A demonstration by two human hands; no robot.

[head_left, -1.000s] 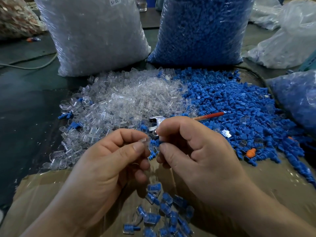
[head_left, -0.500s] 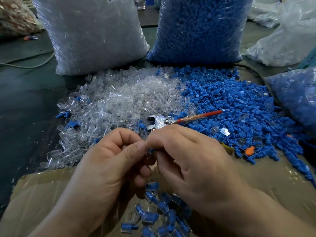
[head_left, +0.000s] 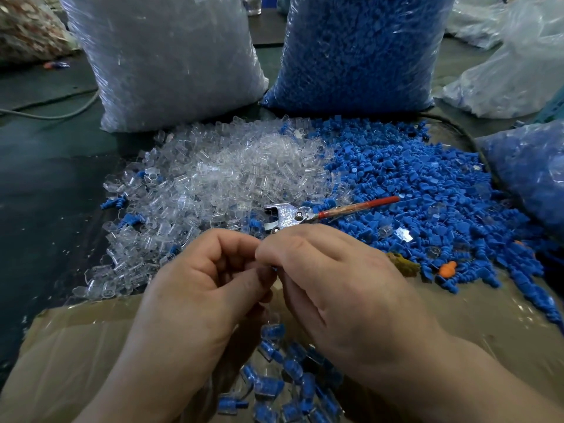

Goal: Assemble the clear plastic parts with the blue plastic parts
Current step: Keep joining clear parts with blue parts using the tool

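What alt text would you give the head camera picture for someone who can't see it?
Two bare hands, left hand and right hand, meet fingertip to fingertip, pinching a small part that is mostly hidden. Beyond them lie a pile of clear parts, a pile of blue parts and red-handled pliers; joined pieces sit below the hands.

You have one heap of clear parts (head_left: 219, 178) and one heap of blue parts (head_left: 427, 184), neither countable. Pliers (head_left: 293, 216): one. Orange piece (head_left: 447, 268): one. Upright sacks: one clear sack (head_left: 171, 62), one blue sack (head_left: 360, 50). Assembled pieces (head_left: 268, 384): a dozen-odd.
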